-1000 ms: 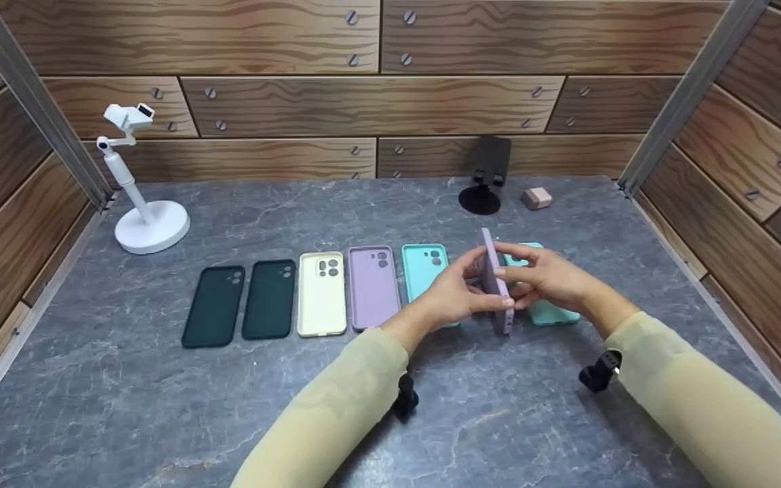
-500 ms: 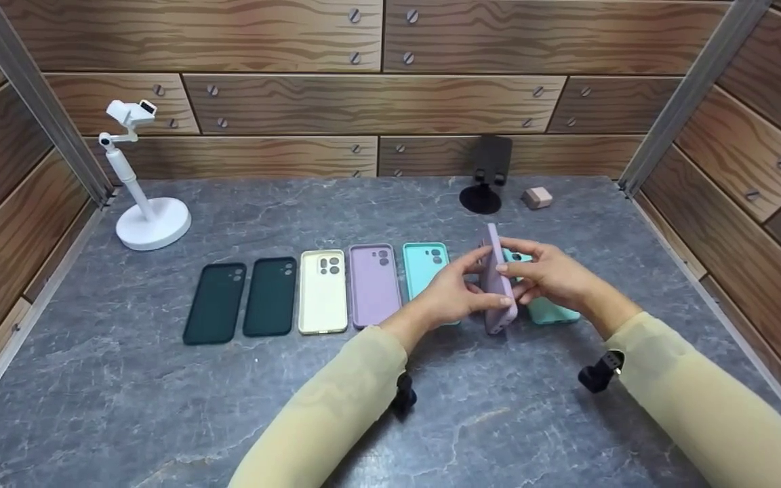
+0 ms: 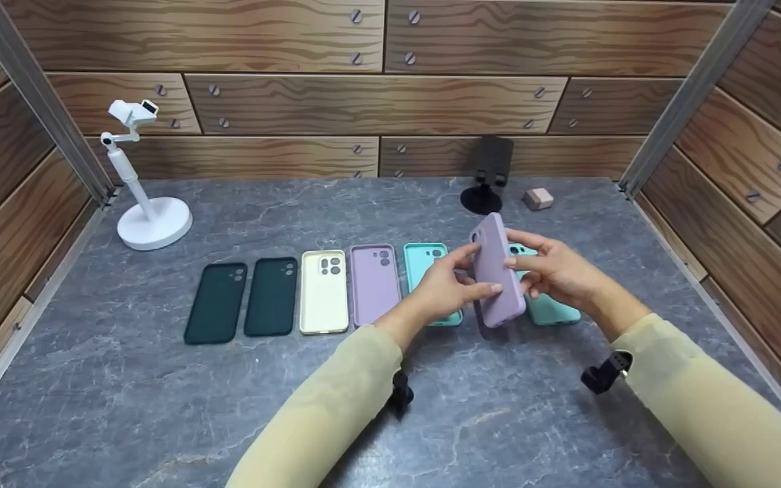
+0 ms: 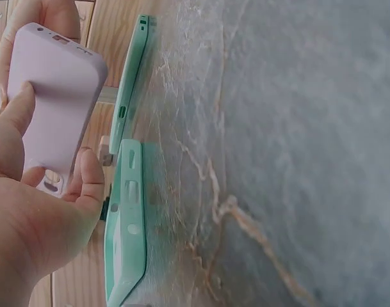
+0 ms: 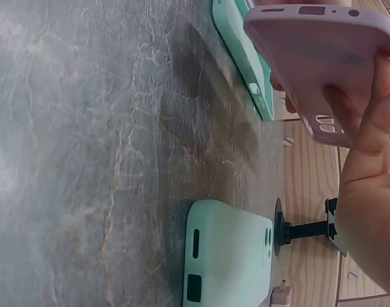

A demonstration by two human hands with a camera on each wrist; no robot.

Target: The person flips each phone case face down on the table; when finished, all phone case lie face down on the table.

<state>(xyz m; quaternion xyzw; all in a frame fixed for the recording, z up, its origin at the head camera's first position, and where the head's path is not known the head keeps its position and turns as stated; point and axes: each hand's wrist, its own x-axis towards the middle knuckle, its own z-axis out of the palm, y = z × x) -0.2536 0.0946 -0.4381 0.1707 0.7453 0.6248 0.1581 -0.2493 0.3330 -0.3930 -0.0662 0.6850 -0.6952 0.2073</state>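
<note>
Both hands (image 3: 451,288) (image 3: 560,274) hold lilac case (image 3: 497,270) above table (image 3: 160,379)

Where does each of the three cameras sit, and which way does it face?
Head: worn on the head, looking forward and down at the grey table; both sleeves, left hand and right hand hold the lilac case.
Left wrist: faces along the left hand toward a teal case.
Right wrist: faces along the table; fingers of the right hand show, with the black stand.
All three views share the lilac case.
</note>
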